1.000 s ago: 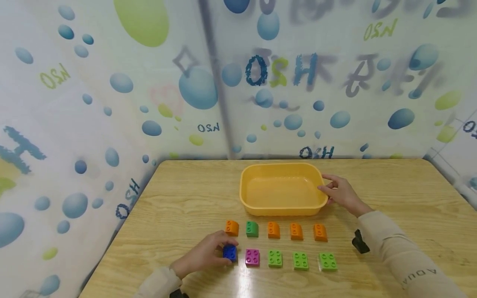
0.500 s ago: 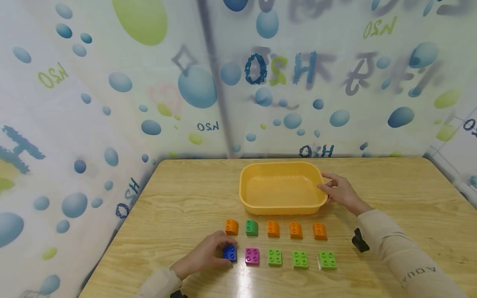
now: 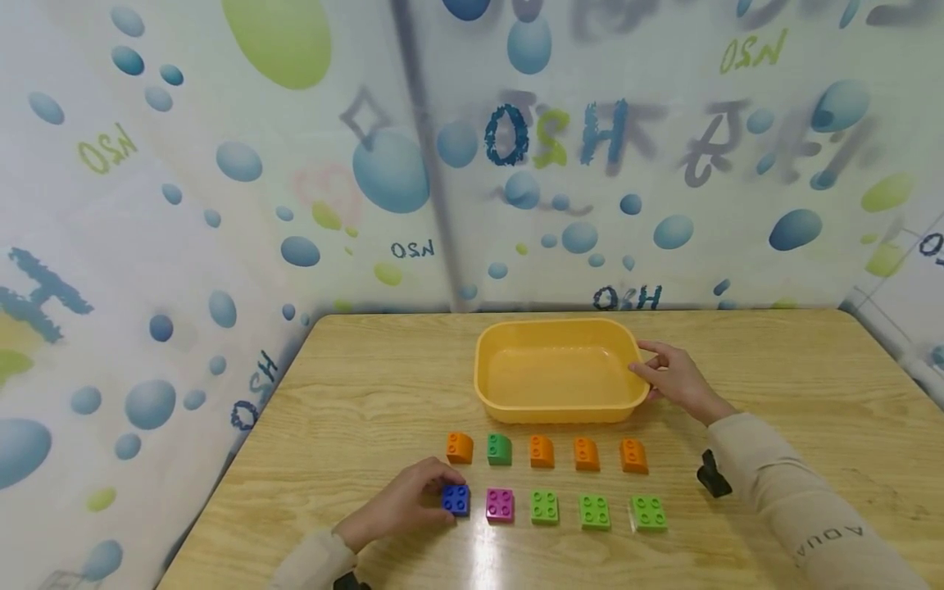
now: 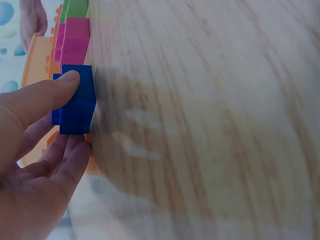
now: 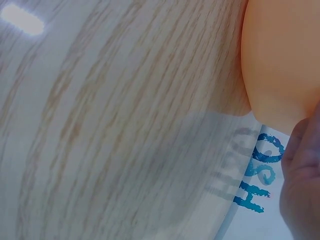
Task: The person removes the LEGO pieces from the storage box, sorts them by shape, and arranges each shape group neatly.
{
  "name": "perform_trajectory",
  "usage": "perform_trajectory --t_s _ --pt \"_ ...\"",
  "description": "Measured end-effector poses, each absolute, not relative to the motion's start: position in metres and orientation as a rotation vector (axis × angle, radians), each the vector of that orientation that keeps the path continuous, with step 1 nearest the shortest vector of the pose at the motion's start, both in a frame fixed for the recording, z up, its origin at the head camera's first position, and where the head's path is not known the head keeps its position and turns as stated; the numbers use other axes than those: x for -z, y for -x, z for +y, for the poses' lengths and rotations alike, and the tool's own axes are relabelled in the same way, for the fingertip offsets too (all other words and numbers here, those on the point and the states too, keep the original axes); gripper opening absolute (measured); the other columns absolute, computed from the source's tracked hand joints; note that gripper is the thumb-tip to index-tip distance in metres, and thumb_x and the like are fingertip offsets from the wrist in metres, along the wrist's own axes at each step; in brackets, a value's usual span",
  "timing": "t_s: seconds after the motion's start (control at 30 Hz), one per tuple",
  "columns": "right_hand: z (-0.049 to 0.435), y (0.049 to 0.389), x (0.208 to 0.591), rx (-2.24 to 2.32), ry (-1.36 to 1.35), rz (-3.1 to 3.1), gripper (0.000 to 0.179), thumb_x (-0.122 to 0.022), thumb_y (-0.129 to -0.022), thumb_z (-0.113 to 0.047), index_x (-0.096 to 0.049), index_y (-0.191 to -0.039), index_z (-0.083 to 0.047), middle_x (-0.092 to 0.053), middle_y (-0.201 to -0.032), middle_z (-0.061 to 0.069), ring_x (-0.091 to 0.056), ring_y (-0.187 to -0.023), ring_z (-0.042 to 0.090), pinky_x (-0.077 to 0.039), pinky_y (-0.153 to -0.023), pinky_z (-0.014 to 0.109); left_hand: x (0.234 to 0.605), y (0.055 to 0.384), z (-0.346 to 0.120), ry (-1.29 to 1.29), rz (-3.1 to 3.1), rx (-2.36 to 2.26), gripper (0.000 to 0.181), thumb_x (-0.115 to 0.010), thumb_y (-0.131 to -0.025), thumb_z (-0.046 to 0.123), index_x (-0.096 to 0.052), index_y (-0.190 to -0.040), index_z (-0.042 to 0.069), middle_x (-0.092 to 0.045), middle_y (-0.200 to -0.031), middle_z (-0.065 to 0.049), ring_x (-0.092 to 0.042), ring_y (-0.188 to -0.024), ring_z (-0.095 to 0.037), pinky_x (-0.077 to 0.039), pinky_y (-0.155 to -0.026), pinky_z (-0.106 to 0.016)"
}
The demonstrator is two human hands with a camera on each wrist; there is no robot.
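Note:
A blue toy building brick (image 3: 456, 500) lies at the left end of the front row. My left hand (image 3: 404, 501) pinches it, thumb (image 4: 67, 82) on its near face and fingers on its left and far sides. Behind the rows stands a yellow plastic basin (image 3: 560, 408) with nothing inside. My right hand (image 3: 674, 378) grips the basin's right end, thumb over the rim and the other fingers along the outside. In the right wrist view that hand shows only at the right edge, against the basin's wall (image 5: 282, 60).
Right of the blue brick sit a magenta brick (image 3: 500, 506) and several light green bricks (image 3: 594, 512). A second row behind holds orange curved bricks (image 3: 542, 451) and a green curved one (image 3: 499, 449). A patterned wall covering (image 3: 472, 205) rises behind the wooden table (image 3: 369, 369).
My left fingertips have shifted slightly left along the blue brick, which stays in place. My right hand and the basin have not visibly moved.

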State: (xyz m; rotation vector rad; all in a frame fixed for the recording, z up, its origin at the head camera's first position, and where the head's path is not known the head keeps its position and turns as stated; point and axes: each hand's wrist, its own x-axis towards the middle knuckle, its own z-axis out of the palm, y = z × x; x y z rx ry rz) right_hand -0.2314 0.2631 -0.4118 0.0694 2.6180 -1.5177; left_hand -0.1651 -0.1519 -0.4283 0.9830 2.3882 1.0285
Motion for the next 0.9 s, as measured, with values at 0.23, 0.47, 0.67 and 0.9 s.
perform_trajectory --t_s 0.23,0.47,0.67,0.9 --pt "0.263 0.232 0.412 1.523 -0.063 2.603 0.061 -0.055 -0.088 -0.021 -0.026 -0.136 0.005 -0.052 -0.094 0.021 -0.056 -0.061 0.017 -0.052 -0.059 0.031 0.429 0.164 -0.154 -0.903 2.350 -1.068 0.036 -0.071 -0.074 0.014 -0.056 -0.106 0.008 -0.054 -0.104 0.001 -0.053 -0.098 -0.017 -0.043 -0.086 -0.027" --pt "0.262 0.234 0.414 1.508 -0.077 2.609 0.062 -0.055 -0.088 -0.022 -0.026 -0.136 0.004 -0.051 -0.095 0.020 -0.056 -0.062 0.017 -0.052 -0.060 0.031 0.431 0.164 -0.155 -0.861 2.355 -1.083 0.039 -0.073 -0.072 0.014 -0.056 -0.107 0.008 -0.054 -0.105 0.000 -0.053 -0.098 -0.019 -0.043 -0.087 -0.028" --pt "0.265 0.234 0.417 1.502 -0.069 2.604 0.063 -0.055 -0.088 -0.026 -0.025 -0.136 0.003 -0.051 -0.096 0.022 -0.056 -0.066 0.018 -0.052 -0.062 0.030 0.427 0.163 -0.156 -0.875 2.361 -1.072 0.043 -0.073 -0.072 0.017 -0.055 -0.109 0.007 -0.055 -0.108 -0.002 -0.052 -0.098 -0.020 -0.043 -0.087 -0.030" --pt "0.272 0.232 0.416 1.386 -0.058 2.605 0.073 -0.045 -0.088 -0.046 -0.025 -0.135 0.007 -0.048 -0.107 0.025 -0.058 -0.080 0.024 -0.051 -0.070 0.032 0.410 0.174 -0.152 -0.844 2.378 -1.192 0.036 -0.064 -0.082 0.018 -0.054 -0.112 0.000 -0.054 -0.108 -0.012 -0.051 -0.101 -0.029 -0.044 -0.086 -0.034"
